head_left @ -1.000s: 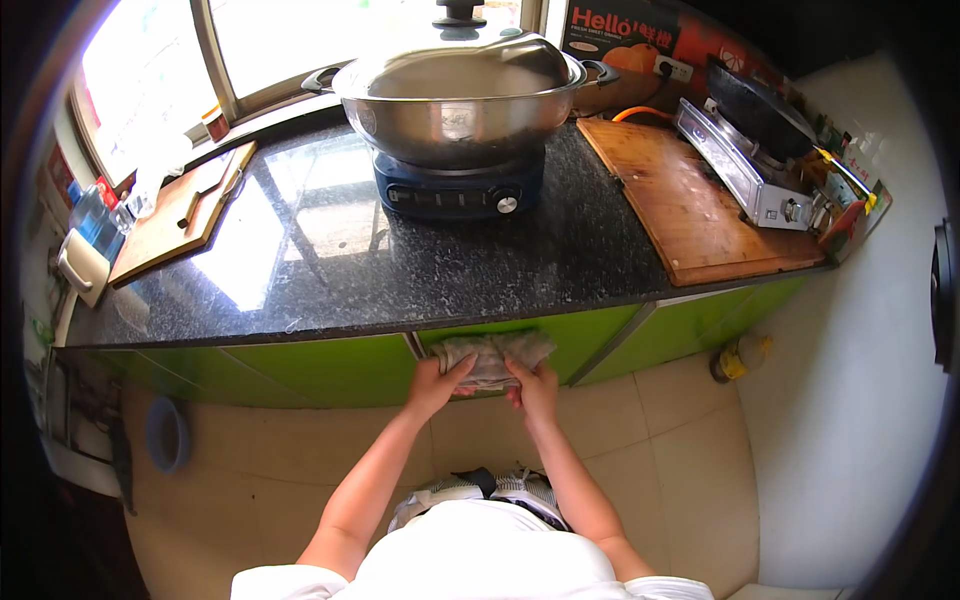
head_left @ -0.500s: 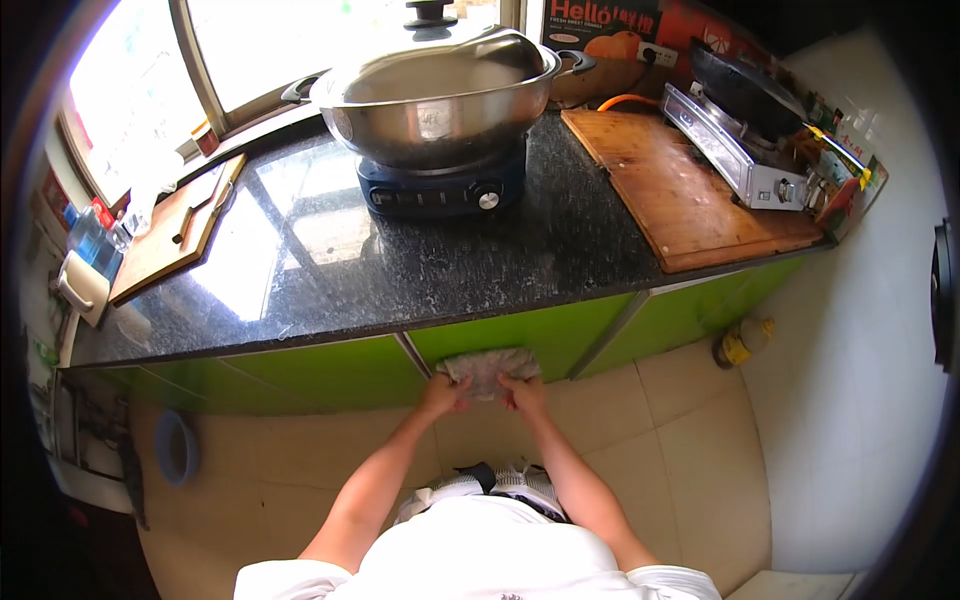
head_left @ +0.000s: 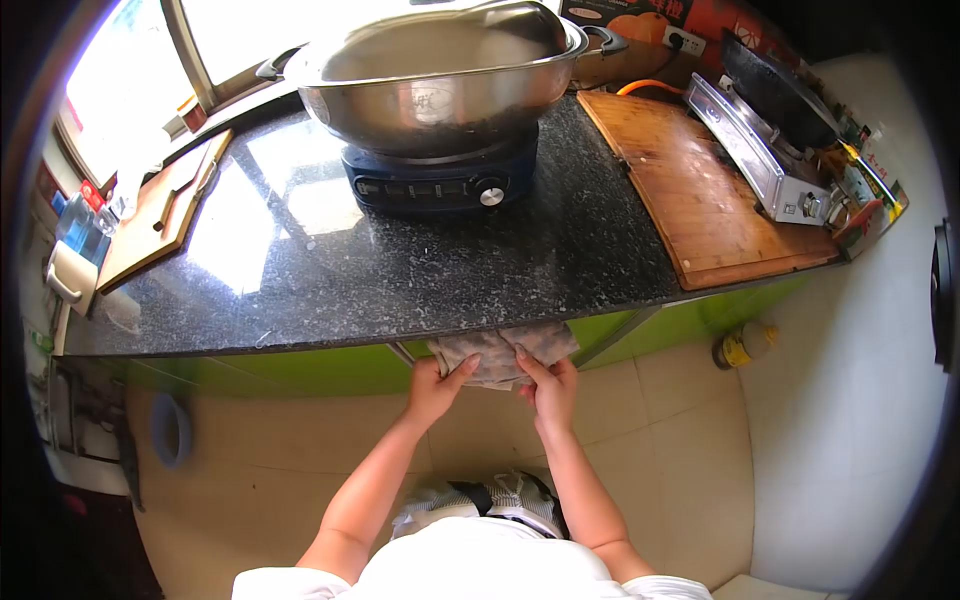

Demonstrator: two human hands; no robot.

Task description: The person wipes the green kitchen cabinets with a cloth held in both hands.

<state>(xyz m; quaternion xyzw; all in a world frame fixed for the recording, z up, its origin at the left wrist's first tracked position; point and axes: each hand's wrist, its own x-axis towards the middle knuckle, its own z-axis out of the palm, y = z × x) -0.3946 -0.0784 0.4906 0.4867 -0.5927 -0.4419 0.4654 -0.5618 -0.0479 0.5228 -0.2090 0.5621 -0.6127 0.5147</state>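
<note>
A folded grey cloth (head_left: 500, 362) with a mottled pattern is stretched between my two hands, just in front of the counter's front edge. My left hand (head_left: 436, 388) grips its left side, thumb on top. On the other side my right hand (head_left: 553, 384) pinches the cloth, thumb also on top; the fingers underneath are partly hidden. The cloth's far edge lies right at the rim of the black speckled countertop (head_left: 440, 270); whether they touch I cannot tell.
A large steel pot (head_left: 440, 110) sits on a dark blue electric cooker (head_left: 440, 185). To the right are a wooden board (head_left: 690, 220) and a gas stove (head_left: 750, 150) with a black wok (head_left: 780, 95). A cutting board (head_left: 150, 240) lies left. A blue basin (head_left: 171, 430) and yellow-labelled bottle (head_left: 740, 345) stand on the floor.
Both hands have raised the cloth closer to the counter edge, and it now looks larger and more spread out. The camera view has shifted slightly, with the pot's lid knob now out of frame.
</note>
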